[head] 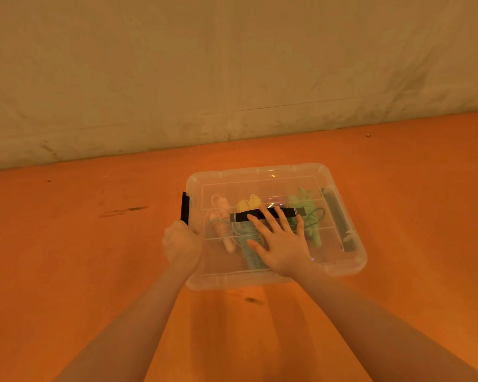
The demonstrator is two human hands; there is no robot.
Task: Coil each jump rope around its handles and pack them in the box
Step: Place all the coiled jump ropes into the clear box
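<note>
Right hand (280,244) lies flat on lid (260,183); left hand (181,244) grips black latch (185,207). Advice: press lid firmly, snap latch fully down.

The box (342,267) sits on the table (66,244) near its far edge, lid (262,180) on and four coiled jump ropes (221,216) side by side inside, the right hand (280,241) flat on the lid (over its handle (268,214)), the left hand (181,244) at the left-side latch (185,208).

The left hand (181,245) hides its own fingers; the teal rope (250,252) lies partly hidden under the right hand's fingers (271,216).
</note>
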